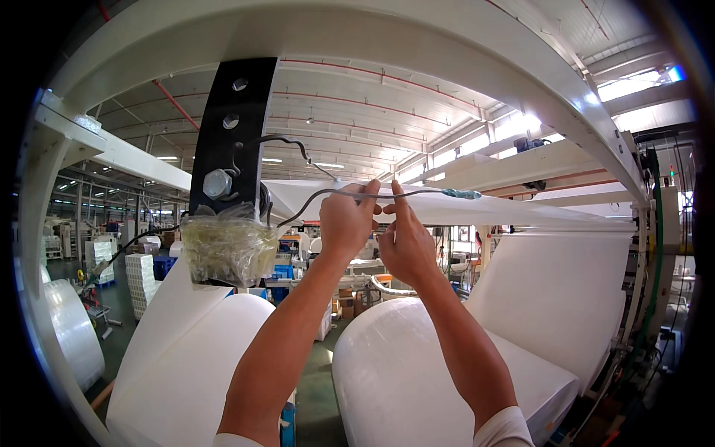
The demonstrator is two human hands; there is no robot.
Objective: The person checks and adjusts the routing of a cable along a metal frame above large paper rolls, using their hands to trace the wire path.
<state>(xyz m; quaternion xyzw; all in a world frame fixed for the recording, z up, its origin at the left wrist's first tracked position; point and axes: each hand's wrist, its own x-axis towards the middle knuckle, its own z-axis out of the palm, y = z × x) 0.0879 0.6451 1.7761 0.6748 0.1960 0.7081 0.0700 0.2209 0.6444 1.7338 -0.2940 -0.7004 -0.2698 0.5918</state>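
Observation:
Both my hands are raised in the middle of the view, fingertips close together under a white sheet of film. My left hand [347, 223] has its fingers bent and closed. My right hand [408, 242] is pinched, its index finger pointing upward. A thin grey cable [313, 200] crosses both hands at finger height and leads to a green-wrapped end [462, 194] on the right. Whatever lies between my fingertips is hidden. Left of my hands hangs a black metal bracket [227, 141] with a large hex bolt [217, 183]. A dark bent wire [290, 140] runs from the bracket towards my left hand.
Clear plastic wrap [227, 246] covers the bracket's lower end. A cream frame beam [357, 37] arches overhead. Large white film rolls [402, 365] stand below, with a film web [551, 298] rising at right. Stacked white goods [140, 283] stand at left.

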